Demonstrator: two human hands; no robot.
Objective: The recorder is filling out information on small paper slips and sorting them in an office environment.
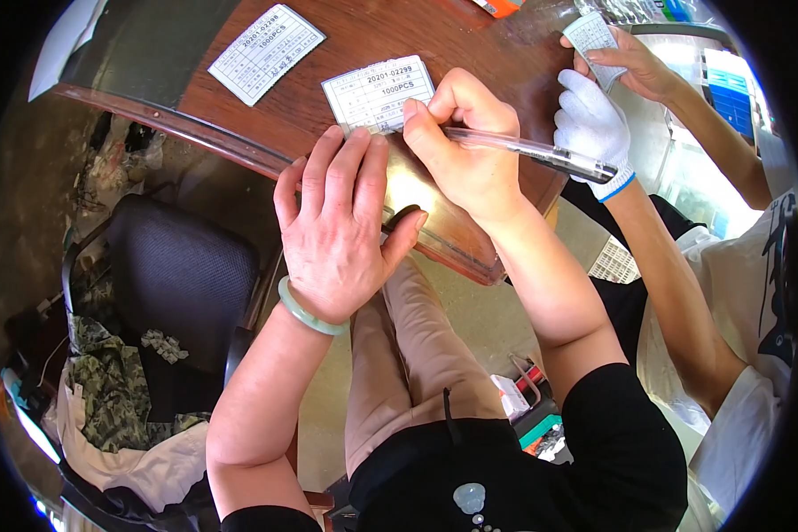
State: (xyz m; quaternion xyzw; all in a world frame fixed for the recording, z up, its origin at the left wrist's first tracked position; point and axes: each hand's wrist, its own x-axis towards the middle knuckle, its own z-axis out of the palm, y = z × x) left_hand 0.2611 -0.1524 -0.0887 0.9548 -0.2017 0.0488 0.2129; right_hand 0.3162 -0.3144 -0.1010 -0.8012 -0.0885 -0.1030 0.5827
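Observation:
A white printed paper label point(377, 89) lies on the brown wooden table, near its front edge. My left hand point(337, 213) rests flat, its fingertips on the label's lower left edge and its thumb spread to the side. My right hand point(479, 151) is closed around a clear pen point(541, 149) with a dark grip and cap, and its fingers are at the label's lower right. The pen's tip is hidden behind my fingers. A second label point(267, 53) with handwriting at its bottom lies farther left on the table, apart from both hands.
At the right a person's gloved hand point(591, 124) and bare hand point(634, 66) hold another label point(594, 46). A black mesh chair point(182, 266) stands at the left, with camouflage cloth point(115, 390) beside it. The table's front edge point(195, 133) runs below the labels.

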